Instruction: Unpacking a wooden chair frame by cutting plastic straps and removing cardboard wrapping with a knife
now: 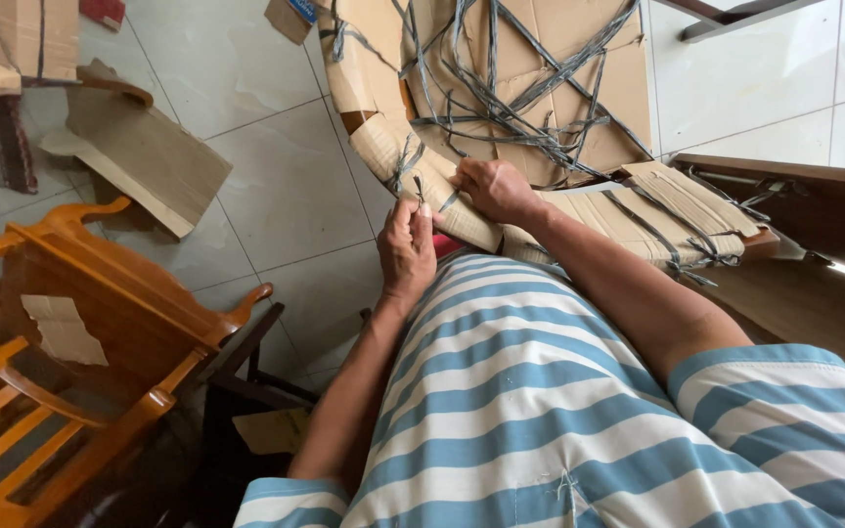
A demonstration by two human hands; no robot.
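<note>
Strapping (439,202) on the cardboard-wrapped bundle (383,137) wants a steady pull with the wrapping pinned firm. The left hand (406,246) is pinched closed, seemingly on that grey strip at the bundle's near edge; the right hand (493,189) presses closed just beside it, atop the cardboard.

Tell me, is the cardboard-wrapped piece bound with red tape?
No, the cardboard-wrapped piece is bound with grey strapping, which the left hand and right hand are working on.

Grey plastic straps (501,98) cross tan brown cardboard wrapping (383,127), the shirt (540,391) is blue-and-white striped, the wooden chair (70,332) orange-brown, the floor tiles (286,186) pale grey-white.
</note>
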